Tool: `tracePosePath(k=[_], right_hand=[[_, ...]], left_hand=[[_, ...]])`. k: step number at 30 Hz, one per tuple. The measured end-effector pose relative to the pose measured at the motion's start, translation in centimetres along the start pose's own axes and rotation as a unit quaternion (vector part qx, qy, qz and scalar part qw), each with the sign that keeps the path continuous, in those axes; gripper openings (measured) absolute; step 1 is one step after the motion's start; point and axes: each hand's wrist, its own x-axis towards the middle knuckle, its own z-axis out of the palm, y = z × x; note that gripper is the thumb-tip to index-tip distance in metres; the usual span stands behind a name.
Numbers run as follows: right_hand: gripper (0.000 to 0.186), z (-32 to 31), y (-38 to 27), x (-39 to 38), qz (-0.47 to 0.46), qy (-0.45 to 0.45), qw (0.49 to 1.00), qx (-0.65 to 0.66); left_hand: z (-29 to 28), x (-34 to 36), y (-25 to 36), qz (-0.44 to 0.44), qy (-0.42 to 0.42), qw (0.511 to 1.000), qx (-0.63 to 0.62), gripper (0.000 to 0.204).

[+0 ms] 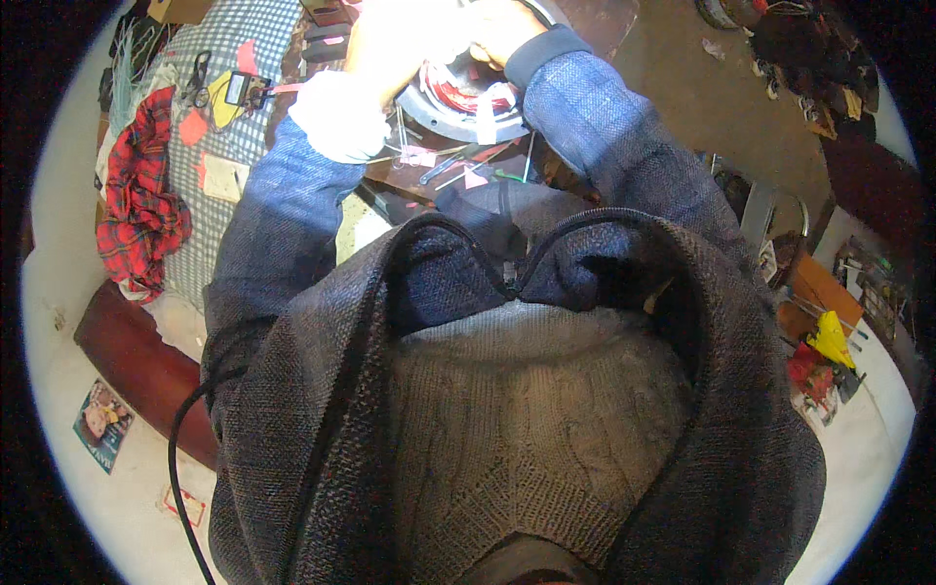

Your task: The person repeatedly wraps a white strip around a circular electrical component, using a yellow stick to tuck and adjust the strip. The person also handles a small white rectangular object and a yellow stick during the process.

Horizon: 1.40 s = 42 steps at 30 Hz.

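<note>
In front of me, at the top of the view, lies a round grey metal housing [439, 123] with red wire windings [450, 96] inside its rim. My left hand [390, 41] reaches over its left side, with a white cuff at the wrist. Strong glare washes out those fingers. From the right, my right hand [501, 31] bends over the housing with its fingers curled in; what they hold, if anything, is lost in the glare. A white strip [486, 121] hangs over the near rim. Thin sticks and a blue-handled tool [441, 168] lie just below the housing.
On the left, a checked cloth [263, 44] bears a small meter [237, 89], pink scraps and a notepad [224, 177]. A red plaid cloth [136, 200] is bunched at its edge. To the right stand a metal-framed chair [770, 219] and a cluttered heap with a yellow piece [832, 339].
</note>
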Motion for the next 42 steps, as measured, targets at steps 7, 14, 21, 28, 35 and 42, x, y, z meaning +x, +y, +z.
tracePosePath(k=[7,14,21,28,35,42], right_hand=[[0.024,0.4,-1.5,-3.0,-0.016,0.008,0.999,-0.037],[0.023,0.9,-1.1,-2.9,-0.113,0.031,0.993,-0.027],[0.023,1.0,-0.8,-0.8,-0.405,0.023,0.889,-0.214],[0.024,1.3,-2.6,-1.4,-0.398,0.021,0.905,-0.146],[0.025,1.0,-3.2,-3.3,-0.181,-0.025,0.98,0.079],[0.026,1.9,-2.4,-2.8,-0.154,0.008,0.987,0.051]], left_hand=[[-1.9,-2.2,0.2,-0.147,0.02,0.98,-0.133,0.036],[-3.2,-6.9,2.5,-0.209,-0.052,0.97,0.113,0.049],[-3.6,-7.9,3.0,-0.194,-0.045,0.974,0.105,0.031],[-5.8,-8.3,4.1,-0.372,-0.135,0.885,-0.244,0.024],[-7.1,-7.0,6.4,-0.379,0.065,0.769,-0.51,0.021],[-8.1,-7.5,7.5,-0.34,0.127,0.713,-0.6,0.022]])
